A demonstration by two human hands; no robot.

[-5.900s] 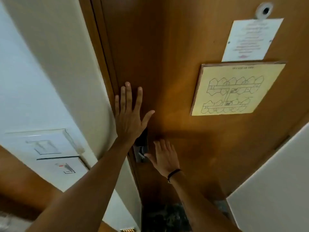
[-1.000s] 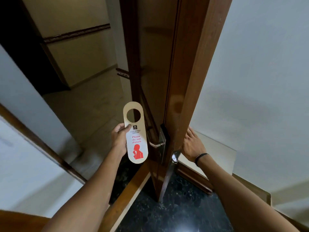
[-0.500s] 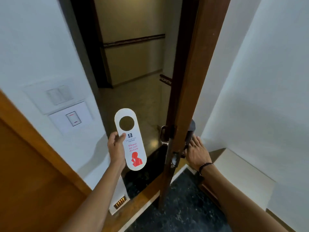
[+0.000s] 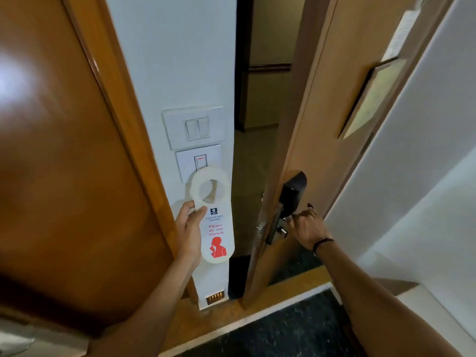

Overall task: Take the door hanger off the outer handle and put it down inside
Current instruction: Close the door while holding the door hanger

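A white door hanger (image 4: 215, 222) with a round hole, red "Please do not disturb" text and a red figure is held upright in my left hand (image 4: 188, 231), thumb on its front. It hangs free of any handle, in front of the white wall strip beside the doorway. My right hand (image 4: 307, 228) grips the inner handle of the wooden door (image 4: 329, 130), just below the black lock box (image 4: 292, 193). The door stands partly open, its edge towards me. The outer handle is hidden behind the door edge.
Two white switch plates (image 4: 195, 128) sit on the wall strip above the hanger. A brown wooden panel (image 4: 64, 163) fills the left. The dim corridor (image 4: 260, 150) shows through the gap. A framed plan (image 4: 371, 99) hangs on the door's inner face. Dark stone floor (image 4: 283, 331) lies below the threshold.
The door has swung further towards shut, narrowing the gap. My left hand has carried the hanger inward, in front of the switch plates. My view has turned left.
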